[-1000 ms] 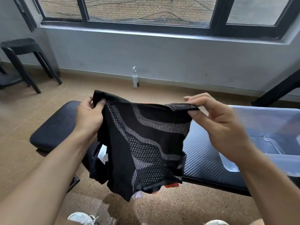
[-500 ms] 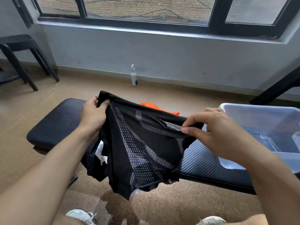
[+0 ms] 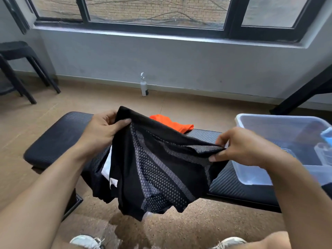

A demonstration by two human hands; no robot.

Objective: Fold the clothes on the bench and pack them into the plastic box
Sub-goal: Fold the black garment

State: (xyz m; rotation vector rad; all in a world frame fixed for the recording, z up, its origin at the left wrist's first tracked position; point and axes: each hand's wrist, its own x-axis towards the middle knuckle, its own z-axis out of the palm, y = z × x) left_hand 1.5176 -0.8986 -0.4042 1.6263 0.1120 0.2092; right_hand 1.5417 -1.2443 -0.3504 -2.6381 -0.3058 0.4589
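Black garment (image 3: 154,164) pinched between left hand (image 3: 100,130) and right hand (image 3: 242,148).

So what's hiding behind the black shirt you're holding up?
An orange cloth peeks out behind the black shirt, lying on the bench. How far it goes is covered. Both hands pinch the shirt's top.

A black padded bench (image 3: 59,133) carries an orange garment (image 3: 172,124) and a clear plastic box (image 3: 251,173).
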